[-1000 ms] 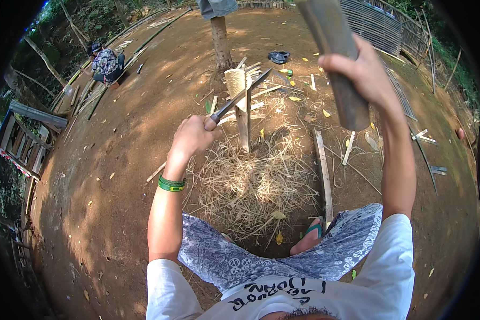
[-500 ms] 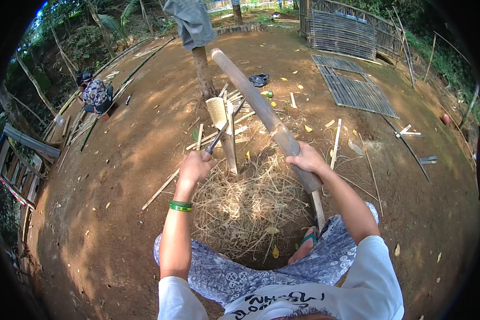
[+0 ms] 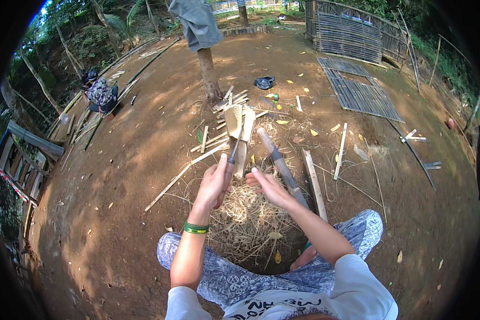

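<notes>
Split looks partly done: the bamboo piece point(image 3: 233, 121) gapes at its far end, with pale strips point(image 3: 205, 140) scattered about; the near length seems left to part (can't see whether it's cracked through). My left hand point(image 3: 213, 184) is clenched on the knife point(image 3: 231, 160), blade pointing far, alongside or against the piece. My right hand point(image 3: 270, 188) is empty, fingers loose, just right of its near end. Bamboo pole point(image 3: 281, 166) lies farther right, shavings point(image 3: 245, 220) near.
</notes>
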`<state>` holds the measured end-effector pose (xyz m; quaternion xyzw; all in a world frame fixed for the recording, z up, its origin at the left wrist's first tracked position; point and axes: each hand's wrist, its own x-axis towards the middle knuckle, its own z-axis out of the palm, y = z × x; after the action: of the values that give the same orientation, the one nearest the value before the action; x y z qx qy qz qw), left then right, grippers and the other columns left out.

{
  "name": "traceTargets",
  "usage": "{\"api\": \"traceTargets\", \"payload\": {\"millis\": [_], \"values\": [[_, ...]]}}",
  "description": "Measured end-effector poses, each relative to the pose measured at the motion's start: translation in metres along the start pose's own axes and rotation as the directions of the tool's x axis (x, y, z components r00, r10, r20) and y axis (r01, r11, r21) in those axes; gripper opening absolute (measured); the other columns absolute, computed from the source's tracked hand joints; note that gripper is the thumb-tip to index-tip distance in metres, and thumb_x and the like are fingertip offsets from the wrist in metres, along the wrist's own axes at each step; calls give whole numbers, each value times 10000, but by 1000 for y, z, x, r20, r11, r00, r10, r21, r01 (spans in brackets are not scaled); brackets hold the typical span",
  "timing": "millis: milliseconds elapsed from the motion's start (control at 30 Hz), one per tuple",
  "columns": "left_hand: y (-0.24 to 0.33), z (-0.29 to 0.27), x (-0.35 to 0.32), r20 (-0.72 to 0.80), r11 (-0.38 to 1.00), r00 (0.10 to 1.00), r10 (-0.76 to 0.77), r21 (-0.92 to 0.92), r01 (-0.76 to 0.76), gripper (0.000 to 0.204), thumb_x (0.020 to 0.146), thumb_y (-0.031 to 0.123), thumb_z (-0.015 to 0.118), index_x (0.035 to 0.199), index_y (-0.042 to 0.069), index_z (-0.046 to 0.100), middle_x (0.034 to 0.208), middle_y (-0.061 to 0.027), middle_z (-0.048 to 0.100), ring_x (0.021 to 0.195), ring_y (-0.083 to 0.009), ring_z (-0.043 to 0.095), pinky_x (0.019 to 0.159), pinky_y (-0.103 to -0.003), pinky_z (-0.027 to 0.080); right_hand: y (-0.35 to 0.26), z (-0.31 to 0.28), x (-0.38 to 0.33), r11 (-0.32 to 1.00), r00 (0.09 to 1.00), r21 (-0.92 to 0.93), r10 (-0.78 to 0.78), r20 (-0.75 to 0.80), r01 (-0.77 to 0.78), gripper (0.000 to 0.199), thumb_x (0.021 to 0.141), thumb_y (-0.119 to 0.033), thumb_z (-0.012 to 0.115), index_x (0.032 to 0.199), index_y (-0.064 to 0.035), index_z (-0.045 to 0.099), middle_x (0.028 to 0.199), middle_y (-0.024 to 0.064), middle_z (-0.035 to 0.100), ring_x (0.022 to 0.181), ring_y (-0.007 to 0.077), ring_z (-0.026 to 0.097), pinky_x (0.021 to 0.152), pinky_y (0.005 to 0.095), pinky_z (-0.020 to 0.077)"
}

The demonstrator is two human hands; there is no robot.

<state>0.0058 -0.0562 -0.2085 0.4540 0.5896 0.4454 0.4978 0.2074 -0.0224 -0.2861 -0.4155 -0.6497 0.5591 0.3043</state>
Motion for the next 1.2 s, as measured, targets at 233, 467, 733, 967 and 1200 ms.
{"api": "traceTargets", "payload": {"millis": [233, 467, 733, 967, 1200], "values": [[8, 55, -59, 16, 963, 990, 143, -234, -135, 887, 1062, 662, 202, 1377, -103, 524, 1061, -118, 667, 1041, -228, 641, 957, -359, 500, -69, 15, -36, 996, 996, 42, -71, -50, 73, 406, 1024, -376, 572, 1170, -4, 644, 1002, 124, 692, 883, 180, 670, 769, 325, 519], [14, 20, -65, -409, 729, 610, 679, 474, -494, 614, 929, 282, 742, 1397, -37, 504, 1143, -165, 557, 1043, -255, 578, 853, -390, 492, -57, 13, -62, 978, 995, 206, -30, 95, 10, 356, 1002, -281, 617, 1203, 12, 601, 771, 24, 650, 700, 108, 643, 660, 308, 524], [25, 11, -63, -403, 611, 460, 791, 515, -601, 363, 875, 48, 753, 1190, -62, 609, 959, -139, 641, 848, -232, 667, 733, -347, 549, -45, 34, -97, 998, 993, -53, 19, -113, -25, 335, 906, -296, 665, 997, 16, 582, 745, 132, 629, 691, 273, 646, 687, 411, 494], [25, 31, -76, -332, 561, 458, 824, 585, -586, 142, 871, -21, 725, 979, -44, 636, 897, -135, 642, 786, -231, 682, 697, -323, 565, -24, 44, -109, 990, 982, -87, 92, -167, -108, 309, 893, -272, 728, 857, -19, 553, 669, 80, 549, 610, 199, 536, 611, 374, 444], [8, 38, -79, -305, 568, 488, 818, 561, -602, 137, 884, -55, 711, 940, -53, 586, 954, -138, 635, 827, -181, 681, 680, -284, 579, -31, 41, -117, 979, 976, -94, 168, -137, -182, 364, 882, -223, 777, 754, -37, 492, 617, 19, 458, 580, 134, 443, 574, 334, 410]]}}
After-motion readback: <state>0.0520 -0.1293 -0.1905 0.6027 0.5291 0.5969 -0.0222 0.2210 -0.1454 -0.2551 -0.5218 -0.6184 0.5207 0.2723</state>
